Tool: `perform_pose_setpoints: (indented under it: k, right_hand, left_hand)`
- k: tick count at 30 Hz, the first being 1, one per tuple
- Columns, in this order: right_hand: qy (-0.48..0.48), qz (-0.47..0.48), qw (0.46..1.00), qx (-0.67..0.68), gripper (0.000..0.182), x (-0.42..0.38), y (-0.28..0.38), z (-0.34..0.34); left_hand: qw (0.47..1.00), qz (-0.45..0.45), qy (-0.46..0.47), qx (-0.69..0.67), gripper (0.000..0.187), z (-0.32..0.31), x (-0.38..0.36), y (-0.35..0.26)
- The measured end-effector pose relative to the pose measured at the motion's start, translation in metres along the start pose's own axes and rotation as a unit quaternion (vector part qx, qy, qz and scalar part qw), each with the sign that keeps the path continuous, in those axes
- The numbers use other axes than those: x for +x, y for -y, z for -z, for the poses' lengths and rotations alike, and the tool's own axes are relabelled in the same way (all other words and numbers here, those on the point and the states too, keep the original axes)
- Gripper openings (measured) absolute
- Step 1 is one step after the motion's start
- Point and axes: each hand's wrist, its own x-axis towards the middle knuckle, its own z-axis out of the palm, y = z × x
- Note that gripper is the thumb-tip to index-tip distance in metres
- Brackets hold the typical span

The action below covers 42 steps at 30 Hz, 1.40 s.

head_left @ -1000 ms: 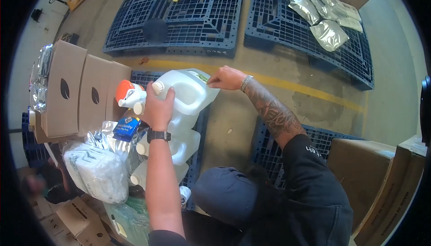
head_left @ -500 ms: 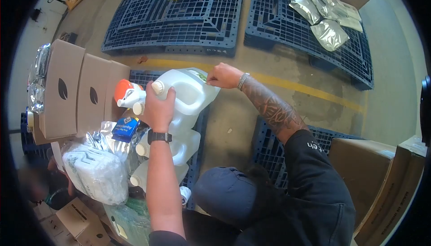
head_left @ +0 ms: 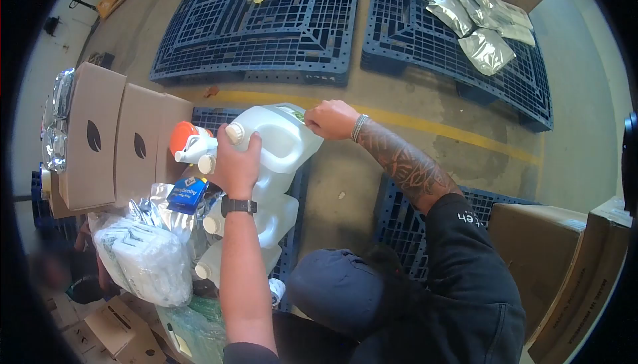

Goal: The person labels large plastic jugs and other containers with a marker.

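Note:
A translucent white plastic jug (head_left: 276, 154) with a white cap lies tilted on its side, on top of similar jugs. My left hand (head_left: 237, 164) is closed on it near the cap, thumb towards the handle. My right hand (head_left: 330, 120) is at the jug's far right end, fingers pinched together at the edge of a green-and-white label (head_left: 292, 113). The fingertips partly hide where they meet the label. Beside my left hand are an orange-lidded container (head_left: 189, 138) and a white spray nozzle (head_left: 197, 148).
Cardboard boxes (head_left: 98, 138) stand at left, near a blue packet (head_left: 187, 194) and a plastic-wrapped white bundle (head_left: 143, 257). Blue pallets (head_left: 266, 38) lie ahead, one bearing silver pouches (head_left: 487, 50). A dark cap (head_left: 335, 291) is below my arms. Another person (head_left: 83, 274) is at lower left.
The view has shifted very slightly. My right hand has turned a little at the label, and its fingers are more curled. My left hand stays on the jug.

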Motion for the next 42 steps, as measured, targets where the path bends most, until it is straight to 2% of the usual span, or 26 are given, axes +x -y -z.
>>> perform_pose_setpoints:
  k: [3, 5, 6, 7, 9, 10, 12, 16, 18, 19, 20, 22, 23, 25, 28, 30, 32, 33, 34, 35, 37, 38, 39, 40, 41, 42]
  right_hand:
    - [0.000, 0.038, 0.998, -0.054, 0.018, 0.004, 0.000, -0.002]
    - [-0.042, -0.058, 0.996, -0.059, 0.019, 0.019, -0.038, -0.013]
    - [-0.070, -0.061, 0.996, -0.004, 0.024, 0.015, -0.038, -0.003]
    - [-0.071, -0.057, 0.996, -0.004, 0.024, 0.017, -0.044, -0.006]
    - [-0.073, 0.043, 0.990, 0.109, 0.029, 0.012, -0.046, -0.016]
    - [-0.072, 0.041, 0.991, 0.107, 0.029, 0.009, -0.045, -0.014]
    - [-0.010, 0.014, 0.975, 0.220, 0.028, 0.002, -0.038, -0.012]
    - [-0.041, 0.022, 0.980, 0.196, 0.023, 0.002, -0.028, -0.012]
    - [-0.073, 0.063, 0.981, 0.168, 0.019, 0.008, -0.034, -0.018]
    - [-0.185, -0.067, 0.970, 0.141, 0.018, 0.028, -0.078, -0.031]
    - [-0.283, -0.205, 0.930, 0.114, 0.017, 0.028, -0.119, -0.052]
    - [-0.387, -0.215, 0.892, 0.095, 0.018, 0.039, -0.126, -0.031]
    - [-0.380, -0.213, 0.895, 0.096, 0.018, 0.039, -0.123, -0.033]
    - [-0.403, -0.152, 0.899, 0.077, 0.022, 0.026, -0.133, -0.036]
    - [-0.312, -0.223, 0.896, 0.225, 0.024, -0.010, -0.112, -0.033]
    - [-0.307, -0.192, 0.907, 0.214, 0.025, -0.032, -0.099, -0.042]
    - [-0.330, -0.223, 0.887, 0.236, 0.024, -0.047, -0.072, -0.048]
    - [-0.381, -0.229, 0.868, 0.221, 0.022, -0.048, -0.057, -0.056]
    - [-0.431, -0.233, 0.846, 0.209, 0.022, -0.046, -0.042, -0.069]
    - [-0.425, -0.270, 0.833, 0.228, 0.022, -0.040, -0.032, -0.083]
    - [-0.455, -0.337, 0.786, 0.248, 0.020, -0.014, -0.014, -0.121]
    - [-0.486, -0.359, 0.756, 0.252, 0.020, 0.010, -0.019, -0.150]
    - [-0.395, -0.412, 0.750, 0.333, 0.024, 0.012, 0.011, -0.127]
    - [-0.451, -0.437, 0.710, 0.318, 0.024, 0.031, 0.018, -0.131]
    - [-0.456, -0.424, 0.713, 0.321, 0.024, 0.043, 0.010, -0.127]
    - [-0.419, -0.410, 0.745, 0.318, 0.025, 0.050, 0.005, -0.121]
  left_hand:
    - [1.000, 0.004, -0.001, 0.017, 0.073, 0.002, 0.001, -0.004]
    - [1.000, 0.009, 0.003, 0.000, 0.074, 0.004, -0.002, -0.007]
    - [1.000, 0.006, -0.002, -0.001, 0.074, 0.003, 0.002, -0.009]
    - [1.000, 0.005, -0.003, 0.018, 0.074, 0.003, 0.002, -0.008]
    - [0.999, 0.007, 0.004, 0.041, 0.074, 0.004, -0.003, -0.004]
    - [1.000, 0.012, 0.007, 0.010, 0.075, 0.004, -0.003, -0.005]
    - [1.000, 0.016, 0.010, -0.020, 0.075, 0.005, -0.003, -0.007]
    - [0.998, 0.027, 0.000, 0.053, 0.073, 0.008, -0.007, -0.015]
    - [0.996, 0.027, -0.014, 0.078, 0.071, 0.007, 0.000, -0.014]
    - [0.999, 0.020, -0.016, 0.042, 0.073, 0.005, 0.004, -0.011]
    - [1.000, 0.018, -0.006, 0.011, 0.074, 0.005, -0.005, -0.007]
    - [0.998, 0.010, -0.018, 0.059, 0.074, 0.010, 0.001, -0.016]
    - [0.994, 0.024, -0.007, 0.106, 0.073, 0.010, -0.008, -0.016]
    - [0.997, 0.026, 0.004, 0.069, 0.072, 0.006, -0.013, -0.012]
    - [0.998, 0.025, -0.021, 0.051, 0.072, 0.000, -0.001, -0.006]
    - [0.997, 0.045, 0.001, 0.058, 0.074, 0.004, 0.001, -0.016]
    - [0.995, 0.058, 0.015, 0.076, 0.074, 0.012, 0.000, -0.036]
    - [0.991, 0.075, 0.039, 0.103, 0.074, 0.018, 0.000, -0.043]
    - [0.992, 0.040, -0.013, 0.116, 0.075, -0.003, 0.002, -0.019]
    - [0.986, 0.093, 0.039, 0.134, 0.077, 0.013, -0.003, -0.038]
    - [0.981, 0.092, 0.027, 0.166, 0.077, 0.005, -0.003, -0.033]
    - [0.980, 0.070, 0.020, 0.188, 0.076, 0.005, -0.006, -0.034]
    - [0.976, 0.050, 0.012, 0.212, 0.075, 0.006, -0.007, -0.033]
    - [0.982, 0.013, 0.007, 0.186, 0.069, 0.007, -0.008, -0.030]
    - [0.983, 0.014, -0.008, 0.184, 0.069, 0.007, -0.010, -0.027]
    - [0.984, 0.015, 0.021, 0.175, 0.067, 0.010, -0.012, -0.029]
